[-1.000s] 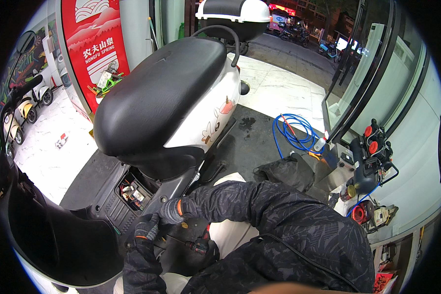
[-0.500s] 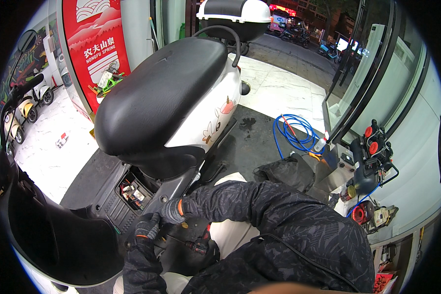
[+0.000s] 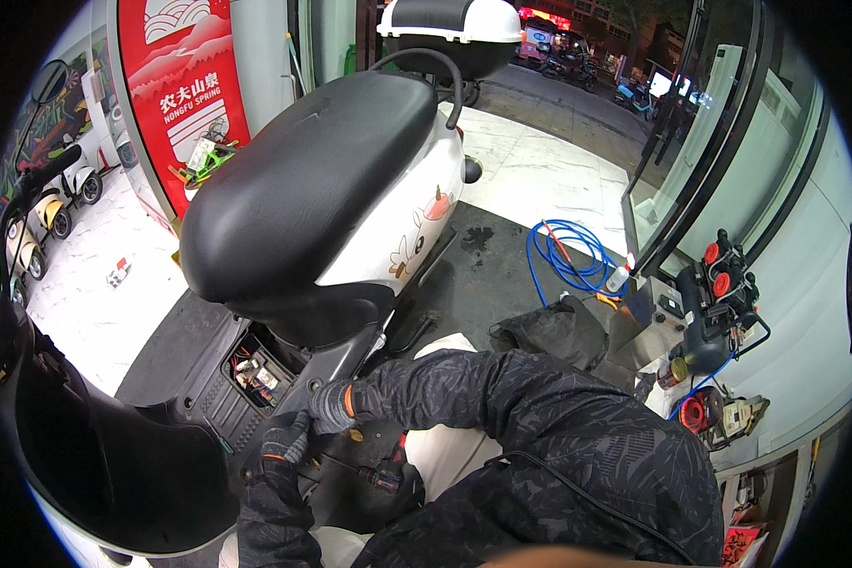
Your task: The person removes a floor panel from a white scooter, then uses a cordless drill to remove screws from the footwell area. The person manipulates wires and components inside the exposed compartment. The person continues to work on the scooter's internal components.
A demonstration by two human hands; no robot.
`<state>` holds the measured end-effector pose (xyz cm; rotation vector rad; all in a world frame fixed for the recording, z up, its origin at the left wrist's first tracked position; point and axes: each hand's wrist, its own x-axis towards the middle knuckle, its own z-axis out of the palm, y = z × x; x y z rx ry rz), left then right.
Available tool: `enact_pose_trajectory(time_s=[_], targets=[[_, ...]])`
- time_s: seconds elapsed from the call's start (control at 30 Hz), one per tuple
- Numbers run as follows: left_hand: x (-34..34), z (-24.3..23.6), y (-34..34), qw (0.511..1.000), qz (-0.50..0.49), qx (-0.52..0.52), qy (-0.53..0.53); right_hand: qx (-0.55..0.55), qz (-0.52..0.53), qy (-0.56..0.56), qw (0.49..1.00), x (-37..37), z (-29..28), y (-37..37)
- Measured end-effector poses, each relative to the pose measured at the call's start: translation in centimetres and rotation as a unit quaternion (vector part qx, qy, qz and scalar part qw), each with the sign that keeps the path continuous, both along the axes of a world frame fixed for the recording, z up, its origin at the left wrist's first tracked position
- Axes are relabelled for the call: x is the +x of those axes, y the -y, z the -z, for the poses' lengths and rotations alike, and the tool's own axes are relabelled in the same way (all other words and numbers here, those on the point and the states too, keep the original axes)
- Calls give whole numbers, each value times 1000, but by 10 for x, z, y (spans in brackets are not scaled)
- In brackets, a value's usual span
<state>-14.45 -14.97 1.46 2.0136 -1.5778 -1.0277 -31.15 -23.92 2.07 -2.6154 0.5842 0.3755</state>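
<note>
A white electric scooter with a long black seat (image 3: 303, 170) and a drawn cartoon face on its side stands in front of me. In its black footboard (image 3: 220, 424), an open compartment (image 3: 260, 377) shows wires and connectors. My left hand (image 3: 285, 439), in a grey glove with an orange cuff band, is closed at the footboard's near edge. My right hand (image 3: 330, 407), gloved alike, meets it there, its fingers bent over the edge. Whatever lies between the fingers is hidden. Below my right wrist, a dark power drill (image 3: 383, 475) with red parts lies on the floor.
A coiled blue hose (image 3: 577, 257) and a spray bottle (image 3: 619, 276) lie to the right, beside a black bag (image 3: 559, 333). Farther right stands an air compressor (image 3: 715, 303). The scooter's front shield (image 3: 104, 473) curves up at the left.
Both hands stay at the footboard's edge, with hardly any movement. The view has shifted very slightly.
</note>
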Motion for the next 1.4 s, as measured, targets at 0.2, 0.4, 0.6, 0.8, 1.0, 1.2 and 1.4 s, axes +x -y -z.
enact_pose_trajectory(time_s=[0.2, 0.4, 0.6, 0.8, 1.0, 1.2, 1.4], targets=[[0, 7, 4, 1000, 17, -15, 13, -113, -148, -35, 982, 4, 8, 4], [4, 15, 2, 996, 37, -37, 65, -264, -310, 56, 912, 18, 80, 21], [-15, -48, -3, 980, 11, -159, 118, -179, -236, 35, 955, -2, 53, 13], [-13, -250, -111, 880, 95, -427, -185, 23, -182, 97, 978, -16, 11, 15], [-16, -328, -194, 843, 95, -495, -187, -152, -267, 98, 946, 0, 34, 26], [-11, -318, -213, 841, 12, -513, -169, -76, -177, 46, 980, 13, 24, 21], [-3, -303, -216, 839, -32, -515, -173, -36, -167, 84, 982, 2, 20, 16]])
